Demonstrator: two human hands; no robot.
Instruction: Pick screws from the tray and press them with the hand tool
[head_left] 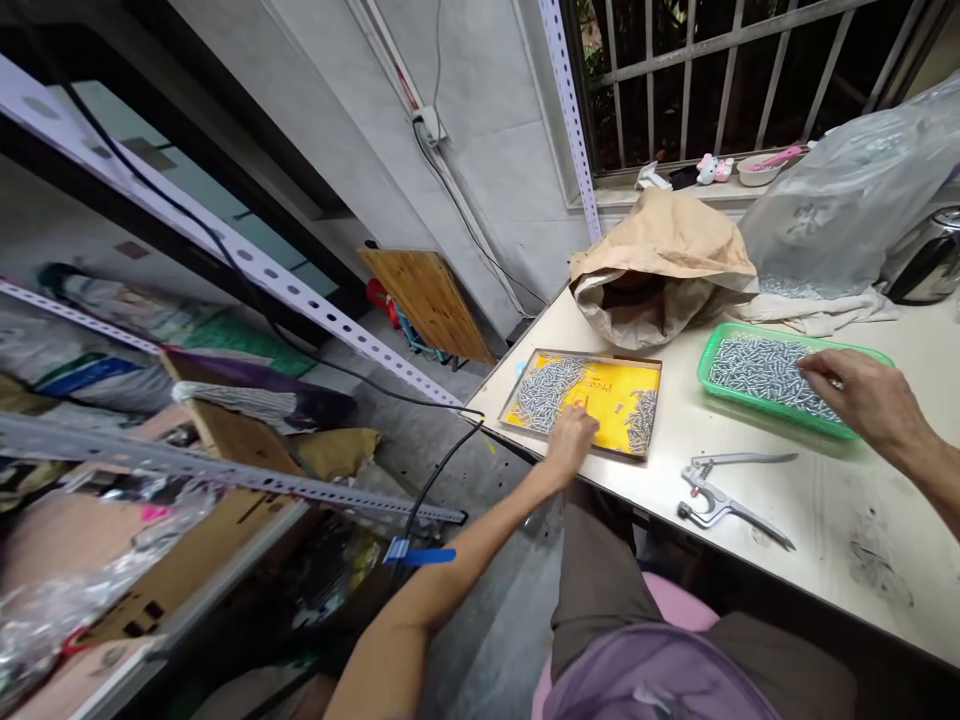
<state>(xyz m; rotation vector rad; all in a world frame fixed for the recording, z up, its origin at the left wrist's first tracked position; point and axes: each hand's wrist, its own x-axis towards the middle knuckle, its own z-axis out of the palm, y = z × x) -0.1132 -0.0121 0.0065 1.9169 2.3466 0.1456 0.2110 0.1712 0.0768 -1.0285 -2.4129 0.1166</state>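
A shallow tray (652, 412) with a yellow bottom holds two piles of small silver screw-like pieces, a larger pile (551, 392) on the left and a smaller one (641, 420) on the right. Over its front edge is my left hand (574, 440), fingers curled together; anything in them is hidden. My right hand (866, 400) hovers at the right part of a green plastic basket (709, 392) filled with similar silver pieces. Thumb and fingertips are pinched there, and I cannot make out what is between them. Hand pliers (724, 500) with metal handles lie in front of the basket.
Behind the tray an open brown paper bag (667, 250) lies on the table (840, 550). A clear plastic bag (840, 190) and a kettle (930, 260) stand at the back right. A black cable (442, 465) and a perforated metal rail (337, 325) run along the left.
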